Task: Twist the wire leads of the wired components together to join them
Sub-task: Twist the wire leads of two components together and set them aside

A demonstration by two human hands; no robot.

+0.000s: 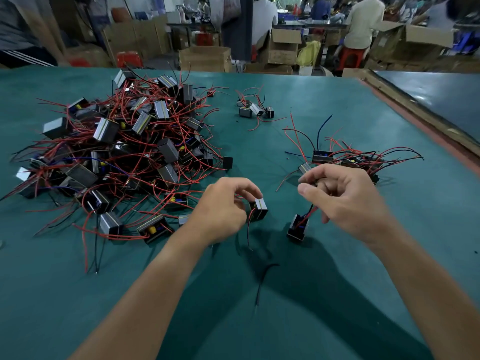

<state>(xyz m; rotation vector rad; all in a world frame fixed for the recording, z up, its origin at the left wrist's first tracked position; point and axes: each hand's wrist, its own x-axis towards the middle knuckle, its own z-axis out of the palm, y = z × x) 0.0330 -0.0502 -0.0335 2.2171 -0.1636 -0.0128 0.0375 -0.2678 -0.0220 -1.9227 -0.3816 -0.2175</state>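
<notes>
nearest the near edge of the surface (78,294), a loose black wire (263,280) is seen lying alone; beyond it, the left hand (228,203) is curled over a boxed component (259,210), its grip clamped on the body, while that part's dangling leads (248,229), red and black, are left hanging toward the surface; just to the right, a second component (298,228) is hung tilted by its pinched leads (310,211), on which the grip of the right hand (342,196) is closed; whether its lower corner touches the surface cannot be told; the two parts are held near but apart, so the twisting is judged not yet begun and the gathering of leads is taken as the step in hand; next, the wire ends must be laid side by side and rolled between thumb and finger; farther off, a smaller cluster (363,162) is spread toward the right edge, a large tangled heap (117,152) toward the left, and a few parts (255,110) near the far edge
</notes>
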